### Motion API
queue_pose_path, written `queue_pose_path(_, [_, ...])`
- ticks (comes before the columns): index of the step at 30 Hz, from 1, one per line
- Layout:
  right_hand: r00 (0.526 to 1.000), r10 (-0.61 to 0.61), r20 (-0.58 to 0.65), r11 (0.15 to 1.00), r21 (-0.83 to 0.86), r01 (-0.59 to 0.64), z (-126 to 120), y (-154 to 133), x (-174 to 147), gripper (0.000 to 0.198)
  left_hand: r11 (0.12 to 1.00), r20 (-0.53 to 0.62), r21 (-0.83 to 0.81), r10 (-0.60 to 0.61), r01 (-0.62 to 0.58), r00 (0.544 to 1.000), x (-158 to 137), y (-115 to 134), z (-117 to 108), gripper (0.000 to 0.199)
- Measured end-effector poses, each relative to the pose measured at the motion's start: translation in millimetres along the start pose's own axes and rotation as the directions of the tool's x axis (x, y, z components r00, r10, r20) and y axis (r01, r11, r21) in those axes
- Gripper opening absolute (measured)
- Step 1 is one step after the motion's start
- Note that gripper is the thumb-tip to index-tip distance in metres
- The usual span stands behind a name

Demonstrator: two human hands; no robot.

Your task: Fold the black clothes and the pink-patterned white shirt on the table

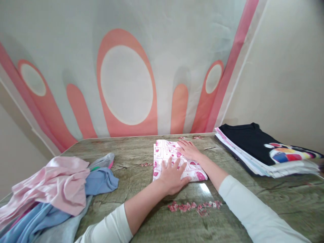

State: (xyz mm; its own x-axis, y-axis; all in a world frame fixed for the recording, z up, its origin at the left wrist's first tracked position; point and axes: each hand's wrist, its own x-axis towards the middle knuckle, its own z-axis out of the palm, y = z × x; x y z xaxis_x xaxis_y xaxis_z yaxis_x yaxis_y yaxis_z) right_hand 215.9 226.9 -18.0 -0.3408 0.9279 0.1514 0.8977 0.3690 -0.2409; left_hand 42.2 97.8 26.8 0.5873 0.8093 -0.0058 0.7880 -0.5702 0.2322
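Note:
A folded white garment with a pink print (162, 153) lies flat on the table in front of me. My left hand (172, 175) rests on its near part with the fingers spread. Farther back, my right hand (188, 150) lies flat near the garment's far right edge, fingers stretched out. Both palms press on the cloth from above and neither grips it. My hands and right forearm cover part of the print.
To the left is a loose heap of clothes, with a pink garment (58, 179) over blue (101, 180) and grey ones. At the right stands a folded stack topped by a black T-shirt (248, 141). Behind the wood-patterned table (131, 152) hangs a printed backdrop (164, 67).

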Motion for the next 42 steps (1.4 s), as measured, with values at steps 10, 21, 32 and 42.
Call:
queue_pose_path(10, [0.89,0.297,-0.346,0.952,0.179,-0.248,8.8,26.3,3.7,0.043,0.895,-0.31,-0.379,-0.364,0.237,0.878,43.2,-115.1,-17.4,0.039])
queue_pose_path(21, [0.905,0.253,-0.342,0.965,0.156,-0.211,17.6,41.0,28.8,0.035,0.779,-0.276,-0.512,-0.548,0.362,0.79,102.4,-154.0,-19.9,0.055])
queue_pose_path(32, [0.86,0.295,-0.416,0.95,0.227,-0.216,15.9,54.7,54.1,0.038,0.685,-0.279,-0.653,-0.614,0.322,0.739,141.5,-163.8,-23.3,0.055])
queue_pose_path(42, [0.786,0.408,-0.465,0.744,0.668,0.009,11.5,53.8,52.2,0.053,0.41,-0.104,-0.892,-0.596,0.19,0.796,139.4,-143.8,-32.7,0.05])
